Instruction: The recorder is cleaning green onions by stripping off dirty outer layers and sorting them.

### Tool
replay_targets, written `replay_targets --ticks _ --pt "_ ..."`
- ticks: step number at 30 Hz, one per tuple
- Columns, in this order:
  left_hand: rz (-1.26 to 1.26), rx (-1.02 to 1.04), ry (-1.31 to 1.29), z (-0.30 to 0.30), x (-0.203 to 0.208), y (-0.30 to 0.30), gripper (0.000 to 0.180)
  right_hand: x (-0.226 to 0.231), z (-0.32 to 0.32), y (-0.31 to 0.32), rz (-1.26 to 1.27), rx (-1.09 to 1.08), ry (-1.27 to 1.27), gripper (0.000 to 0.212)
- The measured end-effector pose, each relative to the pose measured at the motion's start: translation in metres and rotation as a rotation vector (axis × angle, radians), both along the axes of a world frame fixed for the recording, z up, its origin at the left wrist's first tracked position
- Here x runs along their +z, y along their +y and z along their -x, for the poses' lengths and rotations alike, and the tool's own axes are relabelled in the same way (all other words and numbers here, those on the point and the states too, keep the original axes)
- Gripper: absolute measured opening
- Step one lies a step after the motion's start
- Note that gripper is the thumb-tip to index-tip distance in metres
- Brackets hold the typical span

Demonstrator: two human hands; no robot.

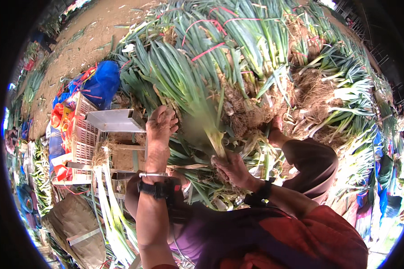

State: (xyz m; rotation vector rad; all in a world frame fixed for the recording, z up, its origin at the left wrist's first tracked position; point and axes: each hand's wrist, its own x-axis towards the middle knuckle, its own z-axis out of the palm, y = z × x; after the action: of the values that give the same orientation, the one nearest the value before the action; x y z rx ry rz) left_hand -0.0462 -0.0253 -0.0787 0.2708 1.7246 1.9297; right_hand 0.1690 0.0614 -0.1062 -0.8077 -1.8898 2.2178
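Observation:
Long leeks with green leaves and pale stems lie heaped in front of me. My right hand (231,170) is closed round the pale lower end of a leek (216,142), whose upper part is blurred. To its left, my left hand (161,124) is raised beside the end of a grey metal channel (114,120), its fingers bent and a little apart, with nothing visible in them. Loose leaves and trimmings (215,195) lie below my hands. Several pulled leeks (114,215) with roots at their upper ends lie left of my left forearm.
A pale plastic crate (86,134) with red and orange bags (60,116) stands at left, below a blue bag (104,80). Brown cardboard (72,224) lies at lower left. Red-tied leek bundles (251,36) fill the far side; more leeks with bushy roots (312,92) are stacked right.

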Motion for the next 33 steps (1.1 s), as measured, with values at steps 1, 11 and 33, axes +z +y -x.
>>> replay_targets --ticks 1,11,33 --pt "0.023 0.007 -0.005 -0.006 0.002 0.007 0.046 0.005 -0.009 -0.002 -0.012 -0.013 -0.004 0.025" --pt "-0.645 -0.157 -0.28 -0.036 0.028 0.057 0.038 -0.004 -0.008 0.013 -0.241 -0.024 0.418 0.028" --pt "-0.687 0.25 -0.022 0.02 0.05 0.005 0.042 -0.085 -0.101 0.096 -0.809 0.437 -0.167 0.051"
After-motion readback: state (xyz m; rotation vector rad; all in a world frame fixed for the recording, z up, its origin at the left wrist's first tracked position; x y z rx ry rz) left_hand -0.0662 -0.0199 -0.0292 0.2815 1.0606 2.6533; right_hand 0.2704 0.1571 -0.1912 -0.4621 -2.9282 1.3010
